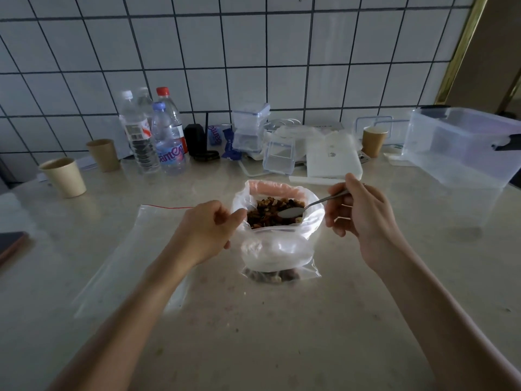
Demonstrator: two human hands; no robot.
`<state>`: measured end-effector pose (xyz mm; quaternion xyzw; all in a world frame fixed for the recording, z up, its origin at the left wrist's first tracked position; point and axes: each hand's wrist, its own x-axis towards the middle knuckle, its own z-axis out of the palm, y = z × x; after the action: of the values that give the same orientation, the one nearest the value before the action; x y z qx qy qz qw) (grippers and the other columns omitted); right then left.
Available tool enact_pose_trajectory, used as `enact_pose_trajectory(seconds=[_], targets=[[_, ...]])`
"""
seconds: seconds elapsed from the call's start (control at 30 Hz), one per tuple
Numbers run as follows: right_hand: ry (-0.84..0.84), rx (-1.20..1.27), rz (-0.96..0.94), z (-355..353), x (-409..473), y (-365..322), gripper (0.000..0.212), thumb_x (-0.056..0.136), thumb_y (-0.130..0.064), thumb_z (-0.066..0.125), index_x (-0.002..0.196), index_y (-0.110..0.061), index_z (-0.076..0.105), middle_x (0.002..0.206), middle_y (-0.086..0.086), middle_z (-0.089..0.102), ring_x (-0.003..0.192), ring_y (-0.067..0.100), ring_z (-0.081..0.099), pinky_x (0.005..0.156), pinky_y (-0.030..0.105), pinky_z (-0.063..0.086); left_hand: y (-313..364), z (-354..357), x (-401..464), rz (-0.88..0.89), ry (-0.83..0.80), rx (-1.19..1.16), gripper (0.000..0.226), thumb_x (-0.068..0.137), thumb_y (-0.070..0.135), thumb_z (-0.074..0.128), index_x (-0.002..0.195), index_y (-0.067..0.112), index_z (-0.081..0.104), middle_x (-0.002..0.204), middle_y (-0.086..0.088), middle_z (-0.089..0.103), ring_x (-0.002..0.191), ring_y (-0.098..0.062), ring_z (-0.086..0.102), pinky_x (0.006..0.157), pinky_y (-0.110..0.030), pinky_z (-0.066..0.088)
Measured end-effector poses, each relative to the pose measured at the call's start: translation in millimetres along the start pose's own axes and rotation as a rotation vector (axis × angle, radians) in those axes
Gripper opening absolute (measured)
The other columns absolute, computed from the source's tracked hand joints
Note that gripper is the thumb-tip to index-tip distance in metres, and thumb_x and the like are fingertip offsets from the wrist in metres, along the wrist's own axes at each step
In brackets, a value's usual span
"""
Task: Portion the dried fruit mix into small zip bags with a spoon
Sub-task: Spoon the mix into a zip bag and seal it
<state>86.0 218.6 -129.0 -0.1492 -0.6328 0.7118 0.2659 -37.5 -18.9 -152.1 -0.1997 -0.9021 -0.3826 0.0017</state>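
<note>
Fruit mix (270, 213) lies between the hands: left hand (207, 231) pinches the bag (277, 246) rim, right hand (363, 213) grips the spoon (307, 207), bowl dipped leftward into it.

Dim, flat, cool light with no clear source; soft sheen on the pale counter (282, 334); faint shadows under the forearms; wall tiles (253, 52) bow strongly from wide-angle distortion; edges darken and smear; overall slightly soft, low contrast.
</note>
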Motion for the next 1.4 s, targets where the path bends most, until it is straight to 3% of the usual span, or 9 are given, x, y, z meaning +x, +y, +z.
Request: enact_pose_trajectory(seconds=[0.07, 0.17, 0.27, 0.37, 0.67, 0.87, 1.07, 1.23, 1.4], targets=[[0.005, -0.063, -0.015, 0.6, 1.3, 1.9, 0.04, 0.112, -0.029, 0.041, 0.087, -0.007, 0.062, 0.062, 0.01, 0.063, 0.049, 0.024, 0.059, 0.04, 0.029, 0.035, -5.5, 6.9, 2.9, -0.045, 0.084, 0.104, 0.052, 0.091, 0.072, 0.053, 0.087, 0.021, 0.062, 0.079, 0.007, 0.071, 0.08, -0.013, 0.067, 0.075, -0.038, 0.054], [-0.031, -0.217, -0.051, 2.2, 1.8, 3.4, 0.039, 0.112, -0.027, 0.039, 0.09, -0.004, 0.061, 0.06, 0.007, 0.065, 0.05, 0.026, 0.061, 0.039, 0.029, 0.037, -10.9, 17.7, 5.9, -0.044, 0.042, 0.158, 0.062, 0.089, 0.081, 0.045, 0.089, 0.023, 0.069, 0.086, 0.012, 0.07, 0.088, -0.013, 0.066, 0.083, -0.038, 0.054], [-0.05, -0.422, -0.129, 2.7, 2.0, 4.0, 0.036, 0.109, -0.019, 0.039, 0.089, 0.0, 0.063, 0.063, 0.015, 0.068, 0.049, 0.025, 0.063, 0.04, 0.032, 0.04, -10.4, 21.3, 7.8, -0.016, 0.009, 0.085, 0.056, 0.08, 0.079, 0.057, 0.074, 0.025, 0.07, 0.073, 0.012, 0.072, 0.077, -0.008, 0.068, 0.068, -0.03, 0.049], [-0.064, -0.476, -0.161, 4.0, 1.0, 6.4, 0.035, 0.108, -0.016, 0.038, 0.088, 0.001, 0.062, 0.065, 0.019, 0.069, 0.048, 0.024, 0.063, 0.04, 0.033, 0.041, -6.9, 23.3, 7.6, 0.007, -0.045, 0.019, 0.035, 0.08, 0.062, 0.077, 0.086, 0.029, 0.064, 0.079, 0.014, 0.074, 0.077, -0.001, 0.067, 0.061, -0.019, 0.04], [-0.116, -0.209, 0.132, 16.6, 6.8, 27.8, 0.033, 0.111, -0.019, 0.041, 0.097, 0.002, 0.062, 0.074, 0.017, 0.076, 0.053, 0.024, 0.068, 0.039, 0.03, 0.046, -5.8, 26.9, 5.0, 0.02, -0.082, -0.275, 0.033, 0.08, 0.036, 0.087, 0.107, 0.034, 0.068, 0.089, 0.016, 0.079, 0.08, 0.003, 0.073, 0.068, -0.021, 0.052], [-0.122, -0.044, 0.302, 18.1, 5.5, 30.9, 0.033, 0.111, -0.02, 0.043, 0.107, 0.005, 0.064, 0.087, 0.022, 0.078, 0.061, 0.025, 0.069, 0.053, 0.034, 0.051, -3.0, 28.2, 0.2, 0.0, -0.084, -0.477, 0.03, 0.085, 0.03, 0.086, 0.111, 0.03, 0.071, 0.096, 0.014, 0.08, 0.087, -0.004, 0.076, 0.077, -0.031, 0.063], [-0.067, -0.043, 0.256, 12.4, 7.3, 28.4, 0.033, 0.111, -0.02, 0.041, 0.102, 0.001, 0.064, 0.082, 0.021, 0.076, 0.059, 0.027, 0.071, 0.044, 0.029, 0.048, 2.0, 27.5, -1.3, -0.04, -0.079, -0.554, 0.024, 0.089, 0.022, 0.082, 0.111, 0.025, 0.072, 0.095, 0.006, 0.081, 0.087, -0.015, 0.078, 0.08, -0.037, 0.064], [-0.021, -0.057, 0.21, 8.7, 8.8, 27.7, 0.033, 0.11, -0.021, 0.04, 0.098, 0.0, 0.063, 0.076, 0.019, 0.075, 0.057, 0.029, 0.07, 0.042, 0.031, 0.043, 1.5, 24.4, -0.1, -0.042, -0.067, -0.535, 0.024, 0.092, 0.024, 0.078, 0.115, 0.018, 0.072, 0.094, 0.001, 0.081, 0.079, -0.019, 0.079, 0.072, -0.036, 0.062], [-0.005, -0.001, 0.16, 7.4, 8.1, 22.4, 0.032, 0.109, -0.019, 0.042, 0.097, 0.0, 0.064, 0.074, 0.019, 0.074, 0.055, 0.03, 0.068, 0.042, 0.03, 0.043, -2.5, 13.7, 0.3, 0.029, -0.104, -0.261, 0.026, 0.096, 0.045, 0.071, 0.095, 0.019, 0.076, 0.079, 0.007, 0.08, 0.071, -0.009, 0.077, 0.074, -0.034, 0.059]])
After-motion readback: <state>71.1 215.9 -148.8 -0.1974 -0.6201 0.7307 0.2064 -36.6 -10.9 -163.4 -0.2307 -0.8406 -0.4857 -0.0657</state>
